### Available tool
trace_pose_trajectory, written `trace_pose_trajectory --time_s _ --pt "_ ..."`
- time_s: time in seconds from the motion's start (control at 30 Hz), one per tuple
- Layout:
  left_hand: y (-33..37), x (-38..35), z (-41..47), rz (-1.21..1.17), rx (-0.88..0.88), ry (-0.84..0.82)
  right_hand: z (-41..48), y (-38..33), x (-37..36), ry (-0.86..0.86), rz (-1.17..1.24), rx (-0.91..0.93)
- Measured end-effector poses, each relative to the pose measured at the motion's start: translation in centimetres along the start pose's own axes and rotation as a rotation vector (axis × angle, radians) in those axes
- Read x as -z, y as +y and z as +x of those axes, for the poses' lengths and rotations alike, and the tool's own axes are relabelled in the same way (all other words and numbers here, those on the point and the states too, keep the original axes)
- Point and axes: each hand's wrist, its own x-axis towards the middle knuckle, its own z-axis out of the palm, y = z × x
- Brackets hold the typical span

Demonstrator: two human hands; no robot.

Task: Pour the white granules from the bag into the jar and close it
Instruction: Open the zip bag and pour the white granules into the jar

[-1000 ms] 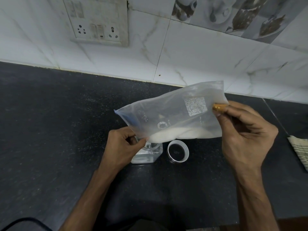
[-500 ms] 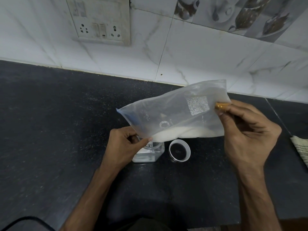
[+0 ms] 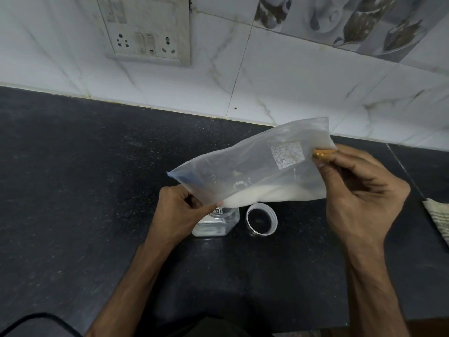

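Note:
A translucent plastic bag (image 3: 255,164) hangs tilted over the dark counter, its mouth end lower at the left. White granules (image 3: 267,194) lie along its bottom edge. My left hand (image 3: 178,212) pinches the bag's lower left corner right above the jar. My right hand (image 3: 359,193) pinches the raised right end. The clear square jar (image 3: 218,226) stands open on the counter, partly hidden by my left hand and the bag. Its round lid (image 3: 262,222) lies upside down just right of the jar.
The black stone counter (image 3: 85,190) runs to a white tiled wall with a socket plate (image 3: 145,27). A folded cloth (image 3: 437,220) lies at the right edge. A black cable (image 3: 36,322) curves at the bottom left.
The bag and both hands have kept nearly the same pose. The granules have slid slightly toward the lower left end.

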Motion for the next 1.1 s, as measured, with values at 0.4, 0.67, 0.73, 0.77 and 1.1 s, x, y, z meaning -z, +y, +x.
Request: trace_pose_trajectory --time_s 0.4,0.67,0.73,0.77,1.1 --pt "-0.39 -0.33 0.0 -0.069 0.0 -0.014 -0.29 0.09 -0.1 0.011 0.015 -0.027" --pt "-0.61 -0.52 -0.01 -0.068 0.0 -0.025 -0.18 0.25 0.16 0.009 0.008 -0.027" --pt "-0.4 -0.46 -0.04 -0.074 -0.009 -0.03 -0.24 0.25 0.14 -0.009 -0.007 -0.02" --pt "-0.41 -0.44 -0.02 -0.074 -0.008 -0.032 -0.26 0.23 0.1 -0.01 -0.01 -0.019" --pt "-0.31 -0.52 -0.01 -0.061 -0.012 -0.022 -0.12 0.42 0.05 0.014 0.01 -0.038"
